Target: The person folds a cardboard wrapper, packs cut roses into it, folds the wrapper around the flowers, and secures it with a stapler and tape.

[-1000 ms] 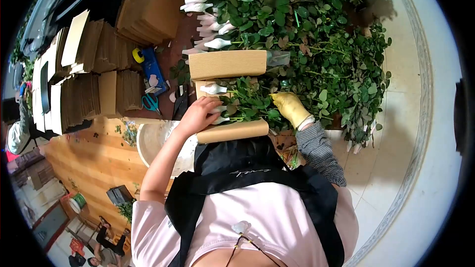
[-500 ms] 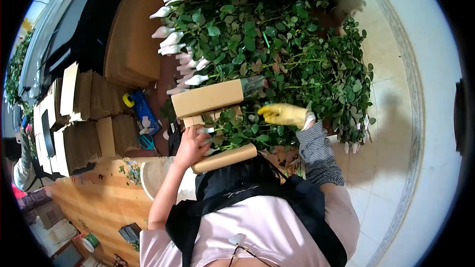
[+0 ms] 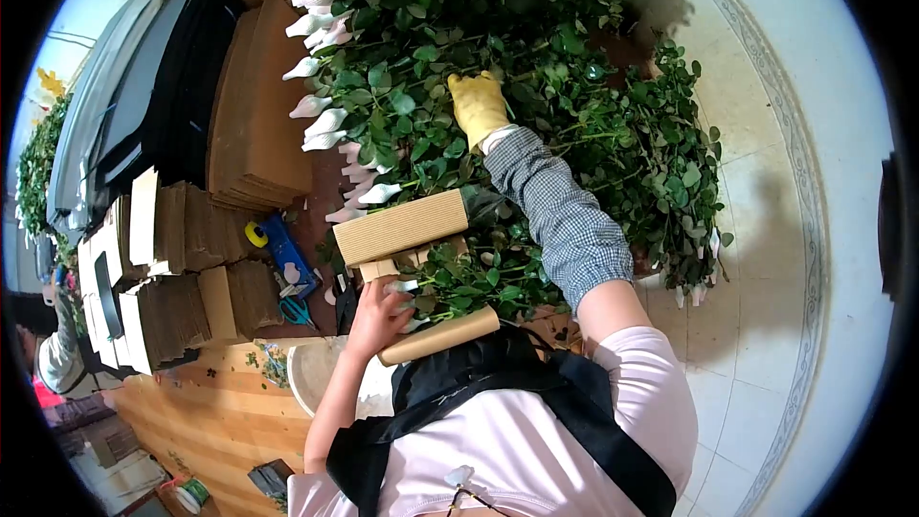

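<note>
My bare left hand [image 3: 381, 314] curls its fingers over the white-netted heads of roses [image 3: 404, 285] lying in a cardboard wrapper. The wrapper's near flap [image 3: 440, 335] and ribbed far flap [image 3: 402, 227] stand on either side of the leafy stems [image 3: 474, 280]. Farther away, my right hand [image 3: 479, 110], in a yellow glove, reaches in among the leaves of a large rose pile [image 3: 536, 48]. Its fingers are bent down into the foliage, and what they grip is hidden. More netted rose heads [image 3: 324, 124] stick out along the pile's left side.
Stacks of cardboard sheets [image 3: 172, 311] and taller boards [image 3: 258, 105] stand at the left. Blue scissors [image 3: 297, 310] and a blue tool [image 3: 287, 254] lie beside them. A white bucket [image 3: 316, 373] is below my left arm. Another person's sleeve [image 3: 59, 349] shows at far left.
My right hand has moved away from above the wrapped roses, forward and left to the big pile. My left hand stays on the rose heads. The whole view has shifted slightly.
</note>
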The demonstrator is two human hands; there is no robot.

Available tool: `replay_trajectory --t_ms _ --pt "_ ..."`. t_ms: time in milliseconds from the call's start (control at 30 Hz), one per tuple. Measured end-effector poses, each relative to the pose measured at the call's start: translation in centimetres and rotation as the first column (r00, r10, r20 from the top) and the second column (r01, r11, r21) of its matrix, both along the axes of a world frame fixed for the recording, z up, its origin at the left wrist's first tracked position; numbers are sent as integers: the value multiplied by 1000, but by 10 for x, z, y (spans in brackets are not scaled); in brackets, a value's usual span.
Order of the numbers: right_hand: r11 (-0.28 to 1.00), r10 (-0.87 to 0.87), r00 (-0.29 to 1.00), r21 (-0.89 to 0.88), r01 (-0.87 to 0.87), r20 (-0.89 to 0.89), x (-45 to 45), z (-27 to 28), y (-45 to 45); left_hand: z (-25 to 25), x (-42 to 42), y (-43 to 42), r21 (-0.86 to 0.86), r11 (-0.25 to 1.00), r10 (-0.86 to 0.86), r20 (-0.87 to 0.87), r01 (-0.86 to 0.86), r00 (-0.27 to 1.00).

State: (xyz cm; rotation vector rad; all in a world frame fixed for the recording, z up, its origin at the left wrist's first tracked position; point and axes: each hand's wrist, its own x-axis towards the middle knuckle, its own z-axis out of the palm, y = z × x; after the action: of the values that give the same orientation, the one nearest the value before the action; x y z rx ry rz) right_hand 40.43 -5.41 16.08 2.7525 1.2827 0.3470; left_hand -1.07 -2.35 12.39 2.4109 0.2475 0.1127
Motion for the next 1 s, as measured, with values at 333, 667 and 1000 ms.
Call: replay_trajectory --t_ms 333,667,1000 --pt "969 160 984 -178 -172 -82 -27 -4 -79 -3 -4 -2 -1 1000 22 80 -22 997" --pt "874 173 963 418 -246 206 -8 67 -109 -3 -6 0 -1 1000 11 61 -11 998" --pt "776 214 974 619 -120 -80 -9 135 -157 -5 -7 1 -40 999 27 70 -24 997"
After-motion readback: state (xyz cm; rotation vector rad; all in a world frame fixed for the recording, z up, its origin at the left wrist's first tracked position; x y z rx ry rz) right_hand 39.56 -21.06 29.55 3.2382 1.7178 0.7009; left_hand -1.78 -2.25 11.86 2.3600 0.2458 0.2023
